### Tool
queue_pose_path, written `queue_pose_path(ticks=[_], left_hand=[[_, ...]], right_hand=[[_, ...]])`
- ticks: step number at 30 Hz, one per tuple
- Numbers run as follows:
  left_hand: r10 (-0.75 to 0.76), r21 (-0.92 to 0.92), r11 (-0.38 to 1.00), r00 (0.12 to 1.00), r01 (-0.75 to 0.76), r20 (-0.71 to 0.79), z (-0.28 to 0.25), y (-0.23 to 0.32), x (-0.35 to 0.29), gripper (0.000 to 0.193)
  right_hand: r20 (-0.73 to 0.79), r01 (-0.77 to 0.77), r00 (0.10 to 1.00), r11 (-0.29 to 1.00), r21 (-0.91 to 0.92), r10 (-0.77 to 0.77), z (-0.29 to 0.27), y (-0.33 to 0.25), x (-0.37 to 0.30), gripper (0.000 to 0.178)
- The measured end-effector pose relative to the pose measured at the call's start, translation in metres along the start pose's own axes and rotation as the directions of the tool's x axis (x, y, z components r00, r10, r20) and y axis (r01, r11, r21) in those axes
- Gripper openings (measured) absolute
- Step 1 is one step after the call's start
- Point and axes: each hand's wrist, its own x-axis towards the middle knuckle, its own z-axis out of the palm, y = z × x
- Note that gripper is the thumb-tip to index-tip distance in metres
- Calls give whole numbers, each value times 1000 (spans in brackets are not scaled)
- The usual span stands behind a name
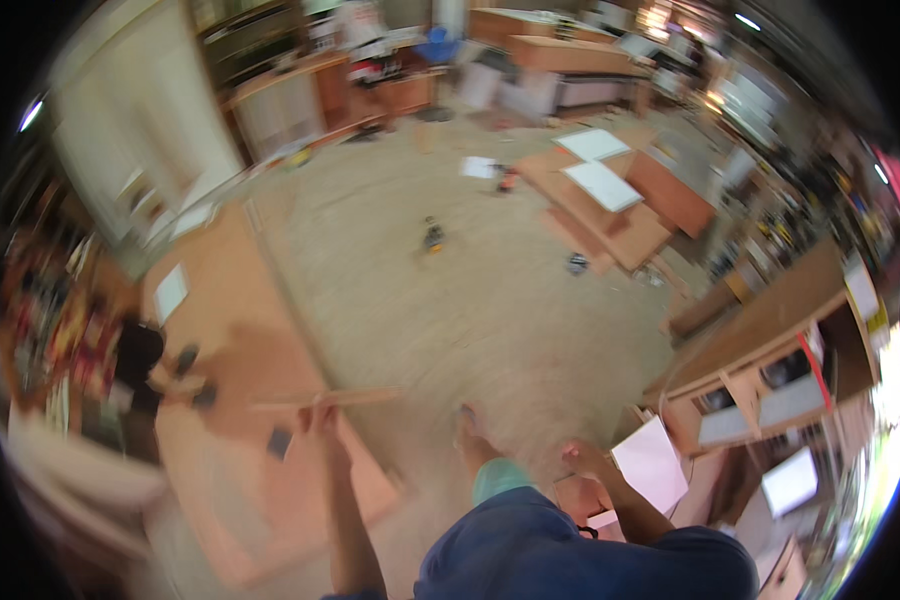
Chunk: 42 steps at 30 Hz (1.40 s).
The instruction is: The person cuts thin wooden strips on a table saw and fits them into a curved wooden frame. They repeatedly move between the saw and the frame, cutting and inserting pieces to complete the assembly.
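Note:
My left hand (318, 418) is closed around a thin wooden strip (365, 396), which lies crosswise and reaches out on both sides of the fingers. Below that hand is a large reddish-brown wood panel (235, 490) on the floor, with a small dark rectangular piece (280, 442) on it. On the other side of my body, my right hand (582, 458) hangs low near a white panel (652, 468). Motion blur smears its fingers, and I make out nothing held in it.
Another person (135, 350) is at the far left, feet on the large panel. A power drill (432, 236) stands on the floor ahead. Stacked boards (620, 220) lie at the far right, with a wooden cabinet (760, 400) on its side nearer my right. Another person (370, 75) is at the back.

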Motion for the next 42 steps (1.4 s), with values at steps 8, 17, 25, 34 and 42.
queue_pose_path(ticks=[8, 17, 25, 34, 42], left_hand=[[-199, -133, 974, 973, 183, -118, 118, -55, 306, 50], [1, -100, 994, 938, -38, -345, 133, -58, 605, 73], [-113, -350, 932, 843, -94, -526, 155, -117, 970, 66], [-146, -285, 959, 877, 11, -457, 373, -106, 1406, 43], [-2, -356, 900, 814, -252, -581, 432, -131, 1737, 42]], right_hand=[[325, -145, 919, 957, -253, 225, -61, -51, 280, 41], [170, 247, 964, 930, -274, -206, -235, -392, 732, 31], [91, 86, 989, 955, 284, -116, -281, -604, 1014, 29], [117, -426, 900, 904, 32, 420, -306, -614, 1172, 28], [-7, 88, 996, 993, -73, -89, -414, -906, 1661, 20]])
